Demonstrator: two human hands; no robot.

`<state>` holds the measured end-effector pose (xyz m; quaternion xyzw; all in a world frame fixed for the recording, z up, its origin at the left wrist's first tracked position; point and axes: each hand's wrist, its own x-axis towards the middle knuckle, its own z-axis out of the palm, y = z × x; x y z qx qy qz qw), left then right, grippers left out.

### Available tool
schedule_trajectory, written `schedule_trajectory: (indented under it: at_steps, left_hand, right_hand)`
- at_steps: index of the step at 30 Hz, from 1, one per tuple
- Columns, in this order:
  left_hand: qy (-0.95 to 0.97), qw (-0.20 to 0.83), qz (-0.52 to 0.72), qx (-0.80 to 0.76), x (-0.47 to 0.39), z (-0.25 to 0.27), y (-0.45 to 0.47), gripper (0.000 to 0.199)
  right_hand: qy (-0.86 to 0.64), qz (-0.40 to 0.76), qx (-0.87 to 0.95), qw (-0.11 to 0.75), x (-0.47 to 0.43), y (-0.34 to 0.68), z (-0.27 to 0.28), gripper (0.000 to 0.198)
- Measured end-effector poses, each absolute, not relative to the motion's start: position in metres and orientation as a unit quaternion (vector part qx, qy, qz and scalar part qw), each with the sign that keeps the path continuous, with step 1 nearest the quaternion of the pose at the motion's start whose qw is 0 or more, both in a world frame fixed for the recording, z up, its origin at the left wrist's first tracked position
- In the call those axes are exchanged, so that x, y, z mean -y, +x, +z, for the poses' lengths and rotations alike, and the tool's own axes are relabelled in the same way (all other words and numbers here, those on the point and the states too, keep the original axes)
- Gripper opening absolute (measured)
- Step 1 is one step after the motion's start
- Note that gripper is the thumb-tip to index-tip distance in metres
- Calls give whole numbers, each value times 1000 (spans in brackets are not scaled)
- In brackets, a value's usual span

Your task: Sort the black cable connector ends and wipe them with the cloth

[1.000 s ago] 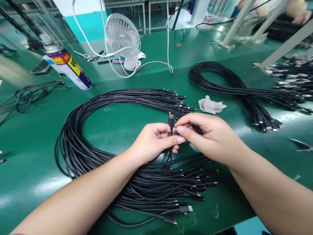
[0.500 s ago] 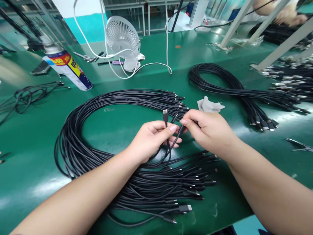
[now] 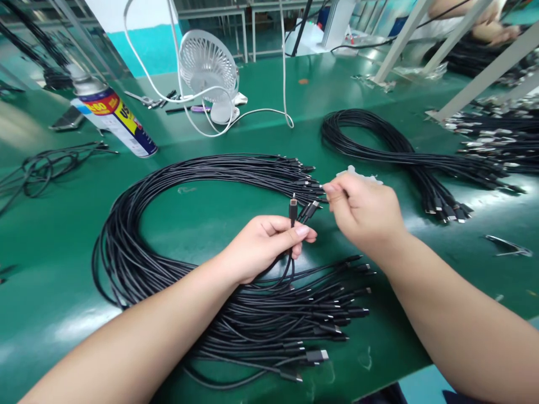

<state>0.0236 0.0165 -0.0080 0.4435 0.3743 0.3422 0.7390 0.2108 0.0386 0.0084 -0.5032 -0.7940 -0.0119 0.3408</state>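
My left hand (image 3: 269,247) is closed on black USB cables, pinched between thumb and fingers. One USB plug (image 3: 293,209) points upward above the thumb, and other plug ends (image 3: 309,211) lean to the right beside it. My right hand (image 3: 366,210) is up and to the right, thumb and forefinger pressed together near the tips of the looped cables; what it pinches, if anything, cannot be made out. Beneath and around my left hand, a big looped bundle of black cables (image 3: 122,241) lies on the green table (image 3: 185,216), its plugs fanned to the right.
A second cable bundle (image 3: 370,148) lies at right, with a white cloth (image 3: 351,170) partly behind my right hand. Tweezers (image 3: 509,247) rest farther right. A small white fan (image 3: 208,67) and a spray can (image 3: 113,115) stand at back left. Another person's hands (image 3: 492,31) show at upper right.
My right hand has let go of the cable end by my left hand and moved slightly right and up. Several plugs now show together above my left fingers.
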Motion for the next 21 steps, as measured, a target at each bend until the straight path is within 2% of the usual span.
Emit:
schedule_trajectory:
  at_steps: [4, 6, 8, 11, 13, 17, 19, 21]
  left_hand:
    - [437, 741, 331, -388, -16, -6, 25, 34]
    - [441, 738, 329, -391, -16, -5, 27, 33]
    - [448, 737, 322, -391, -15, -2, 28, 32]
    - [445, 745, 321, -380, -15, 0, 28, 31]
    - [428, 758, 334, -362, -15, 0, 27, 26]
    - [386, 777, 363, -340, -15, -2, 25, 26]
    - [362, 787, 373, -333, -16, -2, 25, 25]
    - [336, 798, 377, -328, -16, -3, 25, 24]
  right_hand:
    - [-502, 153, 739, 423, -27, 206, 17, 5]
    - [-481, 226, 732, 426, -22, 202, 18, 25]
    - [-462, 278, 738, 405, -20, 199, 19, 29]
    - [-445, 302, 749, 388, -21, 196, 21, 8]
    - [-440, 318, 747, 384, -23, 195, 23, 11]
    - [-419, 448, 701, 363, -23, 194, 27, 18]
    - [-413, 452, 703, 361, -21, 194, 29, 19]
    - [-422, 413, 716, 373, -19, 194, 31, 11]
